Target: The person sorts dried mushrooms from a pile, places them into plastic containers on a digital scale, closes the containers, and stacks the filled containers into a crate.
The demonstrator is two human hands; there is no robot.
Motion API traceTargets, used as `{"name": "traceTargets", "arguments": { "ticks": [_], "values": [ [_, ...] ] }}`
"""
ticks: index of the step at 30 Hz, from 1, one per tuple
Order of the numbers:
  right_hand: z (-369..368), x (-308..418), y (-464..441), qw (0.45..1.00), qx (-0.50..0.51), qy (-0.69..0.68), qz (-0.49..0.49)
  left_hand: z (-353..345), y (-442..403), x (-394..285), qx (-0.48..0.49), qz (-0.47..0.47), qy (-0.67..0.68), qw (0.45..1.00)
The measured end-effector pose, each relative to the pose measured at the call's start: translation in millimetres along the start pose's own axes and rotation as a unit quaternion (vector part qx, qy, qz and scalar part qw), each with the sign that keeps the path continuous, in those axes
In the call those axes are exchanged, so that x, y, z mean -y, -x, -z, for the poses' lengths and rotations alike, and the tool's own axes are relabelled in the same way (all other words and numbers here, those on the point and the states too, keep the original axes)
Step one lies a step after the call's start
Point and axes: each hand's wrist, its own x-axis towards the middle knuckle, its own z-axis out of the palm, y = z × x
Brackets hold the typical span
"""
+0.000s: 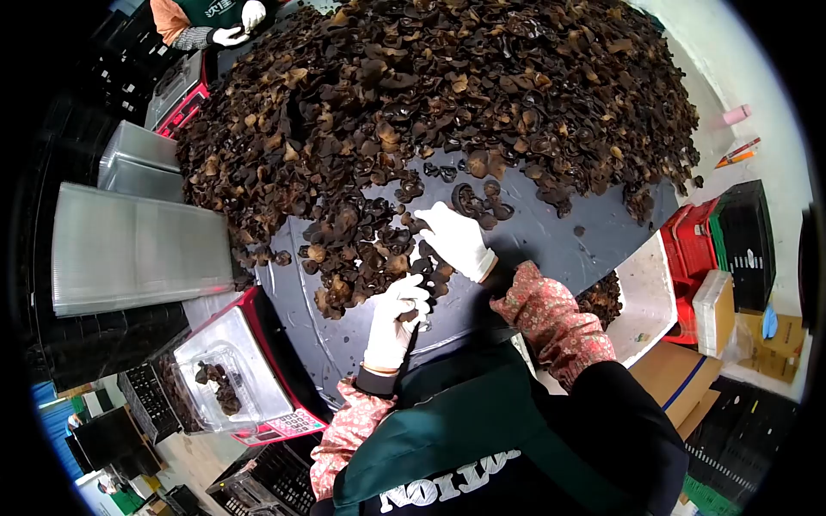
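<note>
My left hand point(397, 322), in a white glove, has its fingers curled round a small dark piece of wood ear mushroom point(406, 316) at the near edge of a loose cluster. My right hand point(456, 241), also gloved in white, reaches left over the table with thumb and fingertips apart. Its fingertips are at the right side of the cluster of wood ear mushrooms point(366, 245); whether they touch any is hard to see. Just beyond that hand lie a few larger curled mushrooms point(482, 205).
A large mushroom heap point(413, 86) covers the far part of the grey table point(551, 236). At left are stacked clear plastic containers point(138, 249) and a scale point(249, 344) bearing a tub of mushrooms. A white bin point(645, 301) and red crates point(688, 241) stand right. Another person's gloved hands point(241, 24) are far left.
</note>
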Motion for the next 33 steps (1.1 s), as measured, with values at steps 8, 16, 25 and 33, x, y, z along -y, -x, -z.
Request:
{"name": "traceTargets", "arguments": {
  "ticks": [8,16,25,33],
  "values": [
    [44.3,51.5,15.6,0.985,0.063,-0.155,-0.03,-10.3,-5.2,1.5,0.036,0.09,0.094,0.991],
    [65.9,17.8,-2.7,0.997,-0.011,-0.071,-0.027,12.6,-5.0,5.2,0.029,0.09,0.168,0.981],
    [32.3,-45.0,-0.7,0.99,-0.007,0.118,0.08,-1.1,3.1,-2.9,0.005,0.066,0.054,0.996],
    [40.0,-22.3,-4.0,0.993,-0.03,0.106,0.053,14.0,2.4,-0.8,0.003,0.013,0.026,1.0]
  ]
}}
